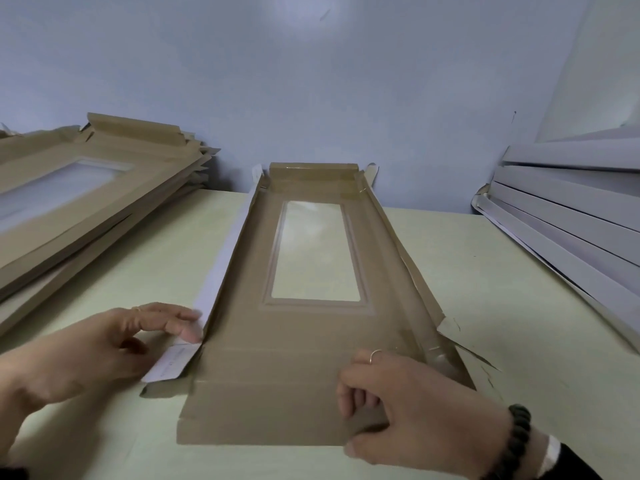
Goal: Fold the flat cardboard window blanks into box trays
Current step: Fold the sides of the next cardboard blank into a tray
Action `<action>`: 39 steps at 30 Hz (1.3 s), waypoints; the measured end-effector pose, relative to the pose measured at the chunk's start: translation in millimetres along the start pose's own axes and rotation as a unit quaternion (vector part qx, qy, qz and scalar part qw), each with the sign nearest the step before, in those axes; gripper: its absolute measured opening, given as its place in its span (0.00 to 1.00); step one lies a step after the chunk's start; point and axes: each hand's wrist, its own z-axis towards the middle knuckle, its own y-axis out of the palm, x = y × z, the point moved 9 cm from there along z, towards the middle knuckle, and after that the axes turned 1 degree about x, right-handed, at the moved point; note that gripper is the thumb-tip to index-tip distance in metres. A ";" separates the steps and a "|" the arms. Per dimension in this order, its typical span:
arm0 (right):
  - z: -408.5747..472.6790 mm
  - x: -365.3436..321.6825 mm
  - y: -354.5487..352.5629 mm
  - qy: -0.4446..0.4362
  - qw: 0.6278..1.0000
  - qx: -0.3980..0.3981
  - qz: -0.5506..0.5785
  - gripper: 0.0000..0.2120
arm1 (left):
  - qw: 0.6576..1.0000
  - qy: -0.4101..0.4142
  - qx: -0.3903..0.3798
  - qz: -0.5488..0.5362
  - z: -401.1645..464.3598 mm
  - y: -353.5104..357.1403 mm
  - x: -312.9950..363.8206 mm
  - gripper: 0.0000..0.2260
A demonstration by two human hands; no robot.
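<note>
A long brown cardboard blank [277,341] with a clear rectangular window [315,251] lies lengthwise in front of me on the pale green table [502,306]. Its far end flap stands up and both long side flaps are partly raised, the left one showing its white outer face. My left hand [104,344] touches the near end of that left side flap with its fingertips and thumb. My right hand [408,407] grips the near end flap at its right part, fingers curled on top and thumb at the front edge.
A stack of flat brown window blanks [86,188] lies at the left, slanting toward the wall. A stack of white folded trays [571,209] stands at the right against the wall. A blue-grey wall closes the table's far side.
</note>
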 end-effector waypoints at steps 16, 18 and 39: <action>4.4 2.3 -6.4 0.024 0.996 0.046 0.070 0.15 | 0.991 -0.065 0.098 -0.069 17.4 6.2 118.0 0.09; -1.5 4.0 -34.4 0.010 0.983 0.169 0.077 0.13 | 0.998 -0.037 0.049 -0.019 20.9 18.6 134.6 0.10; -42.5 101.4 -51.4 0.154 0.944 0.181 0.227 0.20 | 0.997 -0.050 0.003 -0.060 18.6 21.7 132.1 0.23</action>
